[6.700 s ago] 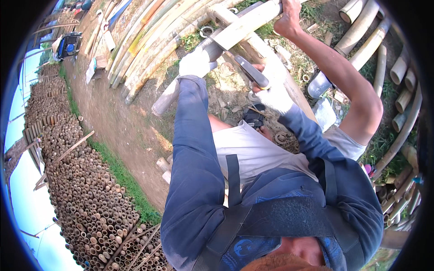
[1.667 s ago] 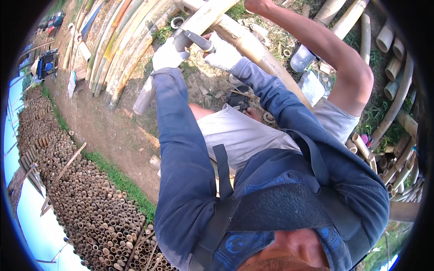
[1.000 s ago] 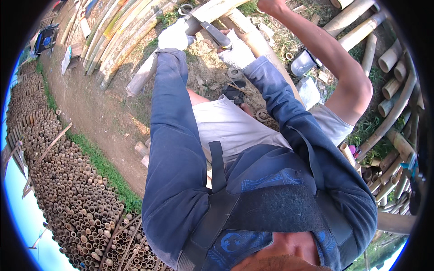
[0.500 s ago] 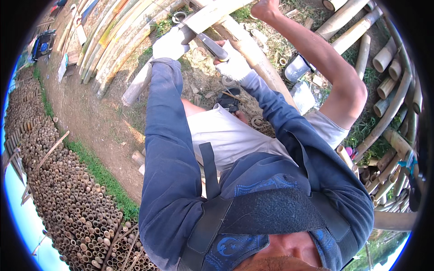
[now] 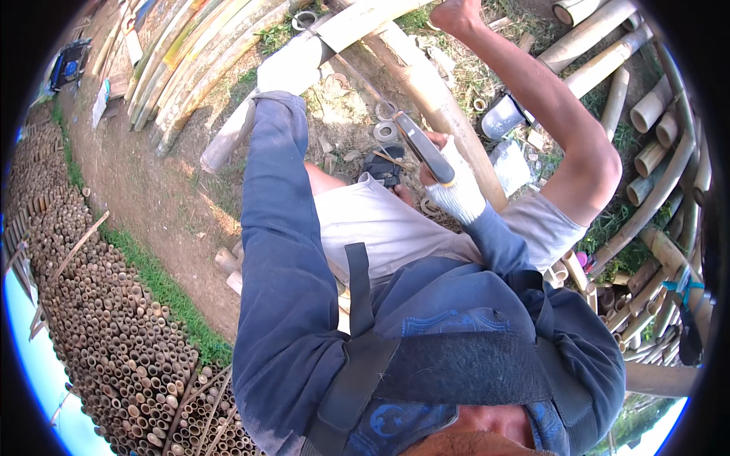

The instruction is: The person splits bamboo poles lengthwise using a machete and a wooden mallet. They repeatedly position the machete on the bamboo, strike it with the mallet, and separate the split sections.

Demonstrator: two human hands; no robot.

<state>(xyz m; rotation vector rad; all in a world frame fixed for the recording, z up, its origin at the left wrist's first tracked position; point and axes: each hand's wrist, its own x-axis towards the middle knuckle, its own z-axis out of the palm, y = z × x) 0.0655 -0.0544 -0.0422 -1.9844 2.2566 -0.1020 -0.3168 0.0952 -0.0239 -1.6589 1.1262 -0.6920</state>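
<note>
One gloved hand [image 5: 458,181], the right, clenches a handsaw [image 5: 417,140] at two o'clock, its blade [image 5: 360,77] slanting toward eleven. At eleven the left hand [image 5: 290,65] grips a bamboo pole [image 5: 372,21] running from ten to twelve; stacked bamboo pieces [image 5: 122,334] fill eight.

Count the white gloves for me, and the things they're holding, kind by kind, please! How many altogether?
White gloves: 2
Saw: 1
Bamboo pole: 1
Total: 4
</note>
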